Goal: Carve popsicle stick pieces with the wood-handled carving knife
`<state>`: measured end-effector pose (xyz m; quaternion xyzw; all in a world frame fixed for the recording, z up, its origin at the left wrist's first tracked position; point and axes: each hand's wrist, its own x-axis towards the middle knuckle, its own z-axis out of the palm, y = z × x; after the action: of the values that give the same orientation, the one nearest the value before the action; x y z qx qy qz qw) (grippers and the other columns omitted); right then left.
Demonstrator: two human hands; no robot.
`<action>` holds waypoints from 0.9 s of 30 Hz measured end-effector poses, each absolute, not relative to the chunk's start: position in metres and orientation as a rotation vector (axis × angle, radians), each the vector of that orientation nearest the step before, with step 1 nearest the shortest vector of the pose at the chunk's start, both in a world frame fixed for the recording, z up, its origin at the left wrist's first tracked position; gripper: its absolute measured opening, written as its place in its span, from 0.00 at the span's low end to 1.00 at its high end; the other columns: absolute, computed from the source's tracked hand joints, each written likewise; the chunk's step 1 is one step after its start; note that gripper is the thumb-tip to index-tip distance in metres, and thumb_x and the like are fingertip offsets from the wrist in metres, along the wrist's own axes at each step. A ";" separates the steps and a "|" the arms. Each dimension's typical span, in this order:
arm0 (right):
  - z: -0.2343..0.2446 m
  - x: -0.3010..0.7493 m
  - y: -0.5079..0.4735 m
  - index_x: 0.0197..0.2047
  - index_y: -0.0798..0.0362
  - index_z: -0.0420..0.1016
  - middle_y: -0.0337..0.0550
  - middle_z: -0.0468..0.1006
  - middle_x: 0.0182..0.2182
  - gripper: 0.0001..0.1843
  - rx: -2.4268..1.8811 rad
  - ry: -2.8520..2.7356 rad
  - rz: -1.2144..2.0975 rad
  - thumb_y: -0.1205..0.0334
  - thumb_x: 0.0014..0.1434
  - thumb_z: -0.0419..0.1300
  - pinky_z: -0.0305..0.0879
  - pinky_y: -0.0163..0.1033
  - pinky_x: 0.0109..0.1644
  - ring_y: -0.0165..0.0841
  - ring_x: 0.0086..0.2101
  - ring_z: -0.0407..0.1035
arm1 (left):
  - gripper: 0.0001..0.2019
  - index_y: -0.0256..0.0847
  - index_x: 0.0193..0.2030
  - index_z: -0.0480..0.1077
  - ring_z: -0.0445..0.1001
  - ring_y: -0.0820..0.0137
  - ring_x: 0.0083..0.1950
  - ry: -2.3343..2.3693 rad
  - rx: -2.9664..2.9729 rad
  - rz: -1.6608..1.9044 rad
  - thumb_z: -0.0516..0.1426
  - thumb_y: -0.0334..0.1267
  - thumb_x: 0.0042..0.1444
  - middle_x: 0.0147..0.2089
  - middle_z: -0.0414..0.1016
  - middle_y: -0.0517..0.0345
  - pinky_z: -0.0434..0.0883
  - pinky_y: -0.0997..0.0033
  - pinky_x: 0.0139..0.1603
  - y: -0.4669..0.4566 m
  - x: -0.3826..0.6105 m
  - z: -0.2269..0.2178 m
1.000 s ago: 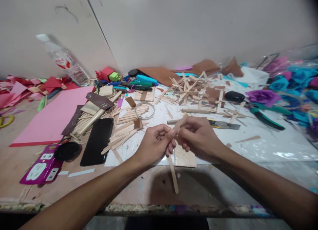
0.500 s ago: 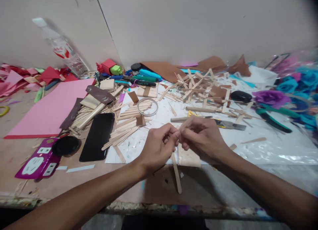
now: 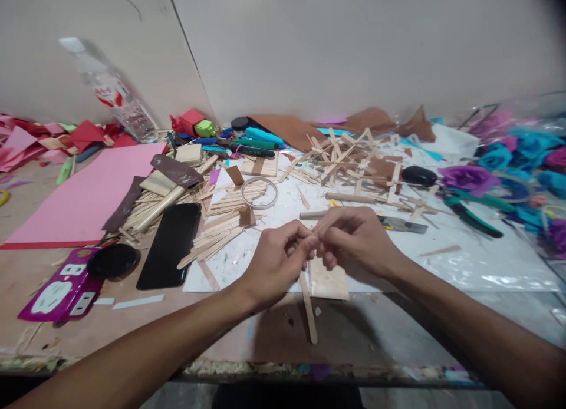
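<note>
Both my hands meet over the front middle of the table, pinching one long wooden craft stick (image 3: 308, 306). My left hand (image 3: 276, 263) is closed round the stick's middle. My right hand (image 3: 354, 239) is closed on its upper part, and the top end pokes out past the knuckles. The stick's lower end hangs over the bare tabletop. A small panel of glued sticks (image 3: 328, 282) lies flat just under my hands on a white plastic sheet (image 3: 460, 253).
Loose stick piles (image 3: 221, 223) lie left of my hands and further sticks (image 3: 342, 155) behind. Also here: a black phone (image 3: 170, 244), tape ring (image 3: 259, 193), purple power strip (image 3: 66, 288), pink paper (image 3: 84, 197), utility knife (image 3: 398, 223), green pliers (image 3: 473, 214), paper flowers (image 3: 508, 161), bottle (image 3: 110, 93).
My hands stay together on the stick with only small finger shifts. The view has swayed slightly; nothing on the table has moved.
</note>
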<state>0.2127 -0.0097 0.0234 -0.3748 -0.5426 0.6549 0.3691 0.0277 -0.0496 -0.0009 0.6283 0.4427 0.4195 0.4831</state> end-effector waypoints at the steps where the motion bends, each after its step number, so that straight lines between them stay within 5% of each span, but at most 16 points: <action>1: 0.025 0.216 -0.008 0.29 0.56 0.79 0.39 0.79 0.20 0.04 -0.962 -1.430 1.684 0.66 0.55 0.68 0.73 0.31 0.21 0.28 0.17 0.73 | 0.15 0.39 0.38 0.73 0.70 0.75 0.28 1.102 1.623 1.024 0.57 0.47 0.73 0.30 0.75 0.60 0.65 0.74 0.31 -0.049 0.025 0.000; 6: 0.036 0.231 -0.002 0.37 0.54 0.77 0.39 0.80 0.23 0.07 -0.810 -1.680 1.771 0.64 0.58 0.70 0.73 0.34 0.28 0.30 0.22 0.75 | 0.05 0.40 0.44 0.75 0.76 0.70 0.38 1.015 2.371 1.117 0.57 0.33 0.72 0.37 0.79 0.53 0.70 0.71 0.40 -0.042 0.007 0.006; 10: 0.045 0.237 -0.004 0.42 0.52 0.72 0.37 0.79 0.30 0.15 -0.728 -1.877 1.704 0.70 0.55 0.71 0.71 0.34 0.35 0.29 0.30 0.73 | 0.09 0.38 0.50 0.75 0.79 0.64 0.46 0.859 2.735 1.122 0.54 0.28 0.71 0.43 0.80 0.46 0.74 0.68 0.45 -0.037 -0.003 0.017; 15: 0.047 0.239 -0.011 0.47 0.48 0.60 0.35 0.75 0.35 0.25 -0.575 -2.024 1.861 0.67 0.57 0.72 0.69 0.33 0.34 0.29 0.32 0.70 | 0.06 0.34 0.50 0.74 0.77 0.65 0.37 0.635 2.970 1.249 0.59 0.28 0.69 0.38 0.80 0.47 0.74 0.67 0.37 -0.034 -0.005 0.028; 21: 0.046 0.243 -0.013 0.47 0.47 0.56 0.32 0.70 0.36 0.32 -0.547 -2.153 1.852 0.67 0.53 0.76 0.63 0.28 0.31 0.26 0.33 0.66 | 0.04 0.31 0.46 0.74 0.77 0.65 0.36 0.534 3.086 1.270 0.59 0.25 0.67 0.35 0.79 0.48 0.72 0.68 0.32 -0.033 -0.002 0.029; 27: 0.052 0.243 -0.012 0.42 0.46 0.54 0.30 0.65 0.34 0.29 -0.583 -2.092 1.797 0.68 0.55 0.74 0.61 0.27 0.29 0.24 0.30 0.61 | 0.07 0.29 0.50 0.74 0.75 0.65 0.35 0.563 3.071 1.282 0.60 0.25 0.66 0.37 0.79 0.46 0.73 0.67 0.32 -0.034 -0.005 0.033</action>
<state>0.2433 -0.0121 0.0524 -0.2040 -0.7325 0.6293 0.1607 -0.0046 -0.0337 0.0333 0.9037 0.1656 0.3772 -0.1166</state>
